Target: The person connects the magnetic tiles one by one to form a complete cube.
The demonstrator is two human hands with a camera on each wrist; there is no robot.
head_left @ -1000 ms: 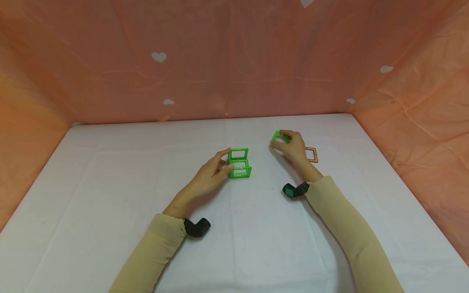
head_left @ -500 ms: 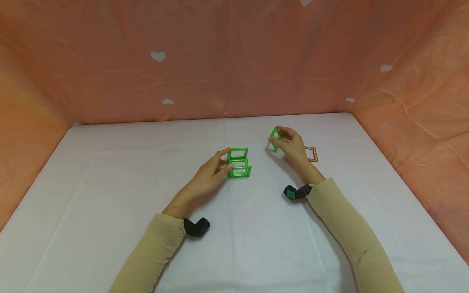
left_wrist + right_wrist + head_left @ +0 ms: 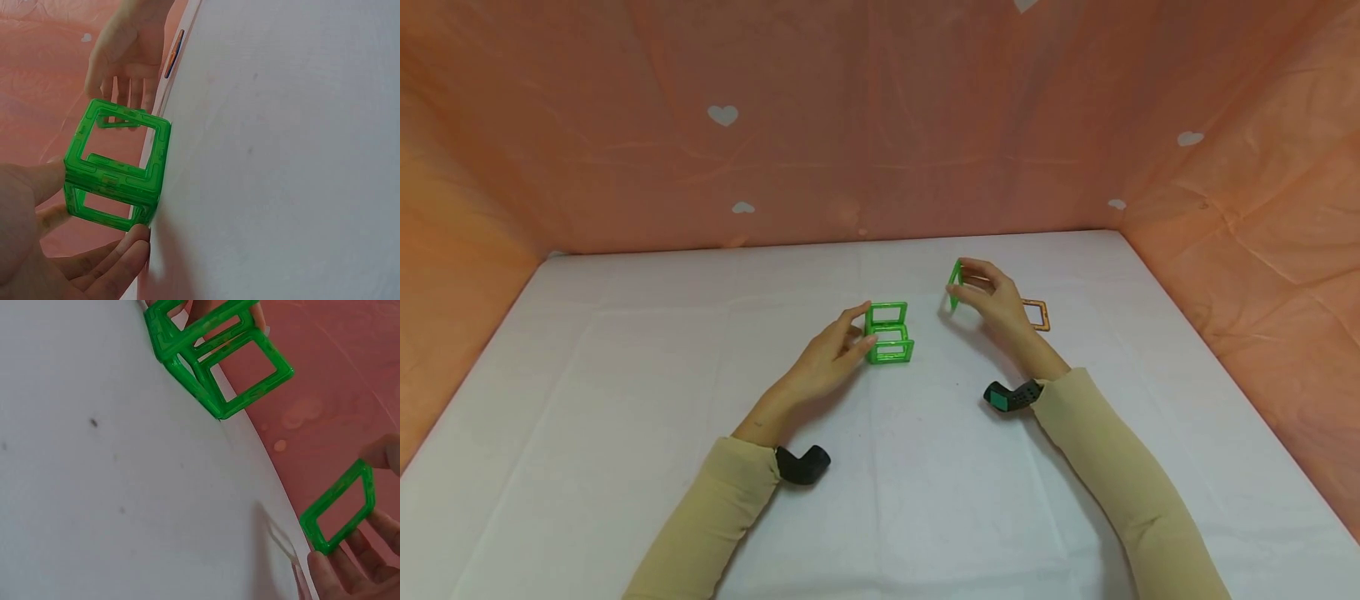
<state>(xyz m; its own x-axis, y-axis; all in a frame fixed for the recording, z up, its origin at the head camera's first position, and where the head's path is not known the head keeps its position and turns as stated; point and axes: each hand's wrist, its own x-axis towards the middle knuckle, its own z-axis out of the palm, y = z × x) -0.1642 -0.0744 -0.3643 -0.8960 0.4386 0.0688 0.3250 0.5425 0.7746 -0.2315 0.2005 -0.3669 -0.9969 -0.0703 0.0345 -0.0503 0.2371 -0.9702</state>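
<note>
My left hand (image 3: 829, 358) grips the left side of a green open box of square magnetic tiles (image 3: 892, 361), which stands on the white table. In the left wrist view, thumb and fingertips lie on opposite edges of that green box (image 3: 109, 180). Further right, my right hand (image 3: 1002, 307) pinches a single green square magnetic tile (image 3: 332, 492) by its edges, thumb on one side and fingers on the other. That tile is held upright, apart from the box and turned nearly edge-on in the head view.
An orange square tile (image 3: 1043, 317) lies on the table, partly hidden behind my right hand. White cloth (image 3: 625, 375) covers the table. An orange curtain with pale hearts (image 3: 865, 125) closes off the back and both sides.
My right hand has tilted the single green tile from slanted to upright and shifted it slightly left. The left hand and the green box stay in place.
</note>
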